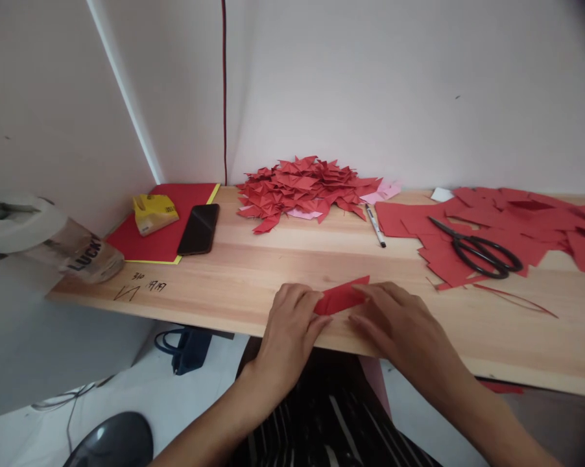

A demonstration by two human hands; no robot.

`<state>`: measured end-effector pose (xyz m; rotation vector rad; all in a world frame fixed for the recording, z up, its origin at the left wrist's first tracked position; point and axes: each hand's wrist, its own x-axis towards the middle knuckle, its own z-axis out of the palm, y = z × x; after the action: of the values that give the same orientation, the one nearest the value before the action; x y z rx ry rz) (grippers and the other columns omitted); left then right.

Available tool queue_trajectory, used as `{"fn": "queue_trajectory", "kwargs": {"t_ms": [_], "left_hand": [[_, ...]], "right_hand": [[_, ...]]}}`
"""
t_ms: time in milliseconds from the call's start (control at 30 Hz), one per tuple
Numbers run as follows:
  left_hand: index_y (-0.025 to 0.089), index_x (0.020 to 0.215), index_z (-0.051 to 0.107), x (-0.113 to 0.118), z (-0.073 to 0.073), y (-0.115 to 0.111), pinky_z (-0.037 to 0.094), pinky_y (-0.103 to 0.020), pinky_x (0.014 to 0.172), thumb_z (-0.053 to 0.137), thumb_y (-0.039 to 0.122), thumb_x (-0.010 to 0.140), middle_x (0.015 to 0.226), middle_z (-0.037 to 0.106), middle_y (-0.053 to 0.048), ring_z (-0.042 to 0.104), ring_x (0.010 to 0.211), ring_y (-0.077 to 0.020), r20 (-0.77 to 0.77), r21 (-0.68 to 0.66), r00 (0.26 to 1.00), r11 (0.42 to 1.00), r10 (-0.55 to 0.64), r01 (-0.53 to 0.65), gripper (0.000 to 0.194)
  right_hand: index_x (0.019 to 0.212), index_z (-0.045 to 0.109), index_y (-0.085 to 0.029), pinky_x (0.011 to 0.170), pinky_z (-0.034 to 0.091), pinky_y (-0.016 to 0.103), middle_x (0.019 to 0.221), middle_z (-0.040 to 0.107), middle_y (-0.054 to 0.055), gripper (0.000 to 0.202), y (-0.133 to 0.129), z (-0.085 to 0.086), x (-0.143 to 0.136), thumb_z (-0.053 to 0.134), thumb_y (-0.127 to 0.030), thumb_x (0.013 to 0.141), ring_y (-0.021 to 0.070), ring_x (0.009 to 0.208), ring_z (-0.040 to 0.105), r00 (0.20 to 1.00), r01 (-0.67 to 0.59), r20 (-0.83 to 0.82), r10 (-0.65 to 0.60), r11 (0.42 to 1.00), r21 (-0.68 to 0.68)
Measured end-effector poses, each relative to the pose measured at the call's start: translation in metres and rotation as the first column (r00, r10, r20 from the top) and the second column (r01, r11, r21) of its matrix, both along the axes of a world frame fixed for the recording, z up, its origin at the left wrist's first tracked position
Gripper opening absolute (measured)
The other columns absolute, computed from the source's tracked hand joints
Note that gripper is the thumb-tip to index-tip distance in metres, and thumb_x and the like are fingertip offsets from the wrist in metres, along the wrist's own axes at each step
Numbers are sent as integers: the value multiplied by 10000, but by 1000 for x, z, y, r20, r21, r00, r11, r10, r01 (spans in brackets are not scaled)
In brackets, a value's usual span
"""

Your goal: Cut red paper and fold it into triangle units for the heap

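Note:
Between my two hands, close to the front edge of the table, is a folded piece of red paper [342,296]. My left hand [295,314] pinches its left end between thumb and fingers. At the right end, the fingers of my right hand [387,314] bend over the paper, with the thumb below. Beyond my hands, near the wall, lies a heap of folded red paper pieces [305,185] with pointed corners. To the right, black-handled scissors [482,250] rest on flat red paper sheets [521,217].
A pen [375,227] lies between the heap and the sheets. At left are a black phone [198,229], a yellow packet [155,213] on red and yellow sheets [195,193], and a clear container marked LUCKY [85,256]. The table's front edge [214,329] runs before my lap.

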<state>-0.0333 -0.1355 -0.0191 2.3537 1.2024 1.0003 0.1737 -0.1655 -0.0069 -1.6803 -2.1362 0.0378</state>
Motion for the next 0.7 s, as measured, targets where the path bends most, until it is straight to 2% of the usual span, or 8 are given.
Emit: {"fn": "queue_trajectory", "kwargs": {"t_ms": [167, 500, 633, 700], "left_hand": [[189, 967, 613, 8, 2, 4, 443, -387, 831, 710, 313, 830, 1002, 616, -40, 503, 950, -211, -60, -68, 995, 994, 76, -80, 208], [204, 926, 628, 12, 4, 7, 410, -415, 815, 729, 298, 811, 998, 601, -38, 485, 951, -233, -81, -106, 994, 991, 67, -75, 179], [197, 942, 615, 17, 7, 7, 405, -417, 815, 734, 270, 807, 1026, 616, -47, 488, 979, -243, -126, -30, 987, 995, 95, -99, 194], [196, 931, 615, 20, 9, 6, 397, -411, 829, 689, 216, 845, 1038, 630, -45, 488, 1001, -236, -124, 60, 986, 993, 112, -106, 116]], "right_hand": [[1079, 611, -214, 869, 442, 423, 1050, 647, 83, 197, 21, 4, 0, 573, -310, 912, 261, 990, 587, 997, -68, -45, 62, 988, -138], [881, 564, -203, 777, 413, 374, 904, 637, 51, 83, 33, 6, -5, 622, -258, 859, 237, 881, 577, 993, -108, -71, 97, 979, -173], [843, 550, -203, 748, 442, 334, 862, 628, 33, 45, 31, 9, -8, 569, -202, 883, 202, 831, 582, 979, -138, -172, 108, 975, -175], [836, 556, -205, 734, 459, 312, 866, 633, 35, 81, 29, 9, -9, 524, -186, 907, 187, 813, 586, 970, -155, -209, 127, 979, -128]]}}
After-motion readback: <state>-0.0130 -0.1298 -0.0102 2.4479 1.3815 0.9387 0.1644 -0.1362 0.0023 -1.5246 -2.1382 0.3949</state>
